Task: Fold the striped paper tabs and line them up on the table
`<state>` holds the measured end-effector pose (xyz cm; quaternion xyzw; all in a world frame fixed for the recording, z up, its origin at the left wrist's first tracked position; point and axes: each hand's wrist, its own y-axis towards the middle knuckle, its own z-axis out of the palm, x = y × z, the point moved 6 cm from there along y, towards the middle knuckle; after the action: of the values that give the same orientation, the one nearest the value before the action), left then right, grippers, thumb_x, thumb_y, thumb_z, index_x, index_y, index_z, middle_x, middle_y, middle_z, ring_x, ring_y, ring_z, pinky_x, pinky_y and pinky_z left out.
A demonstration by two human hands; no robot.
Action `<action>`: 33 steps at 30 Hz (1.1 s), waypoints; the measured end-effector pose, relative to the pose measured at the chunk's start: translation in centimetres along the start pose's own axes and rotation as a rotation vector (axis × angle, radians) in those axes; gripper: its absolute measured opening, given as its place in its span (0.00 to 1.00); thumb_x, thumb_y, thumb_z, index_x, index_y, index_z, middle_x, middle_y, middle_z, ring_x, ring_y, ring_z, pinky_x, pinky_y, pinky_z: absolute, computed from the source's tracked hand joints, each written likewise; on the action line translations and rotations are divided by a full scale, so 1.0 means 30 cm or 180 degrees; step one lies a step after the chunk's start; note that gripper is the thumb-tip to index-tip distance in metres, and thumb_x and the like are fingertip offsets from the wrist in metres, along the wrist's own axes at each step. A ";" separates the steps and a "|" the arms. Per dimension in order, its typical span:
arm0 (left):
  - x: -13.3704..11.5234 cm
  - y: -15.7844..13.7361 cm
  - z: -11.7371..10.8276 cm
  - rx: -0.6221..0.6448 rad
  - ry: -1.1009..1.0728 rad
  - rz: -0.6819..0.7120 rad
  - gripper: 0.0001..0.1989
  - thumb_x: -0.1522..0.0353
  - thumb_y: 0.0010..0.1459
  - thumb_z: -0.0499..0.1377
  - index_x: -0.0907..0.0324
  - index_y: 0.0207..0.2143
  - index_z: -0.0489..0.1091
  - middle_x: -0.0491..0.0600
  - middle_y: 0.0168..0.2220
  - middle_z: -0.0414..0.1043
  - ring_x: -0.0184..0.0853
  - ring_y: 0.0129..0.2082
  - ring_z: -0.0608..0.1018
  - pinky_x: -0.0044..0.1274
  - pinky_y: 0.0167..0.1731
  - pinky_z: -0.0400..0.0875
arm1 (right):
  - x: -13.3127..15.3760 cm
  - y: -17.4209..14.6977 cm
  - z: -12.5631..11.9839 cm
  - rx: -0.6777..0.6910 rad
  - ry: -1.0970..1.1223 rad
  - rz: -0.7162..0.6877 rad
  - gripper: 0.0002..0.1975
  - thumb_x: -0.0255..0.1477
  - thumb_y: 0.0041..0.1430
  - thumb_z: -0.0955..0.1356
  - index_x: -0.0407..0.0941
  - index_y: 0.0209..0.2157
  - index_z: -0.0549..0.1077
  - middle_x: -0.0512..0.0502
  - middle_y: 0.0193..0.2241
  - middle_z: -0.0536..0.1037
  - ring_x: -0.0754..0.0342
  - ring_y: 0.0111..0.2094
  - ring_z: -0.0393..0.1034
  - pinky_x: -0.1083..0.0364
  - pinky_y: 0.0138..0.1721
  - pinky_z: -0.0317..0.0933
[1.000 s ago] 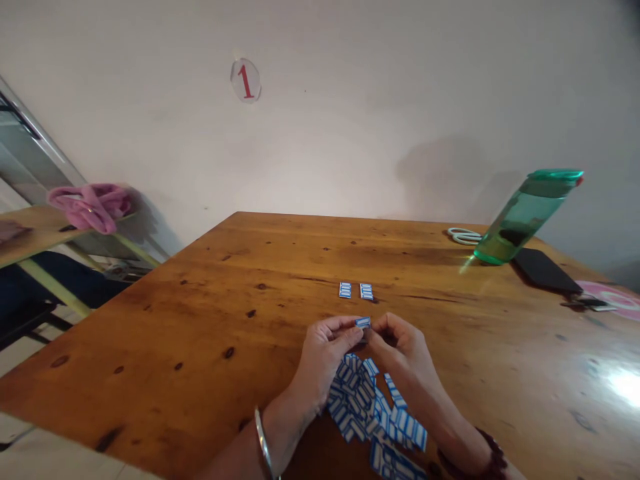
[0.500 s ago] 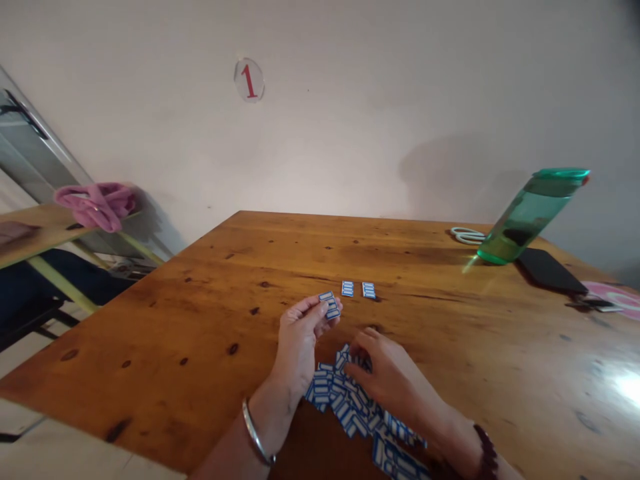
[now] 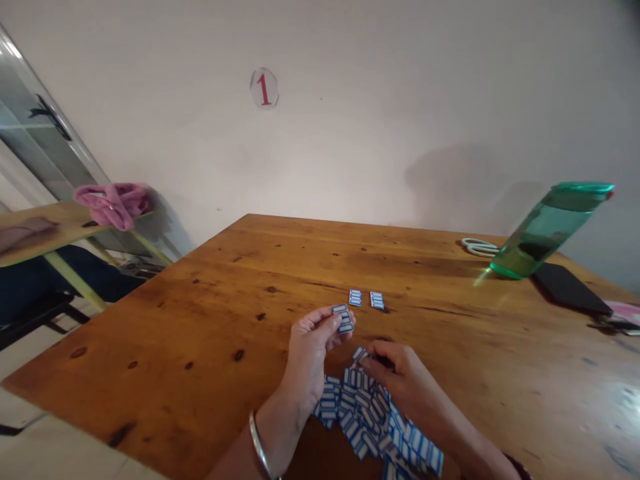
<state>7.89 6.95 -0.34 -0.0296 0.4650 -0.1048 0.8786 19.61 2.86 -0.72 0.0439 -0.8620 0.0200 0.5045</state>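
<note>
Between thumb and fingers, my left hand (image 3: 313, 343) grips a small blue-and-white card (image 3: 343, 319) with white bars framed in blue; others may lie behind it. My right hand (image 3: 400, 373) pinches another blue-and-white card (image 3: 360, 355) just above the top of a heap. That heap of blue-and-white cards (image 3: 363, 403) spreads over the table in front of me, partly hidden by my right hand and forearm. Two small stacks stand apart beyond my hands: a left card stack (image 3: 355, 297) and a right card stack (image 3: 377, 300).
Everything lies on a wooden table (image 3: 200, 320). At its right stand a tilted-looking green bottle (image 3: 550, 230), a white coiled cable (image 3: 479, 247) and a dark flat case (image 3: 570, 289). A pink cloth (image 3: 114, 203) rests on another table at left, near a door (image 3: 45, 133).
My right hand has come up from the heap with a card between thumb and fingers. My left hand keeps its card. The view has shifted slightly.
</note>
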 end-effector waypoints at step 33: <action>0.048 -0.037 0.058 0.0203 0.0623 -0.0180 0.03 0.71 0.40 0.63 0.62 0.22 0.72 0.47 0.23 0.74 0.30 0.23 0.73 0.22 0.27 0.68 | -0.005 -0.016 -0.071 -0.1173 0.1042 0.0188 0.14 0.39 0.47 0.67 0.44 0.19 0.65 0.52 0.15 0.66 0.58 0.19 0.59 0.59 0.20 0.53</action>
<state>9.95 5.48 -0.36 -0.0042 0.5440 -0.1467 0.8262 21.57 2.55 0.18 -0.0779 -0.7589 -0.1160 0.6361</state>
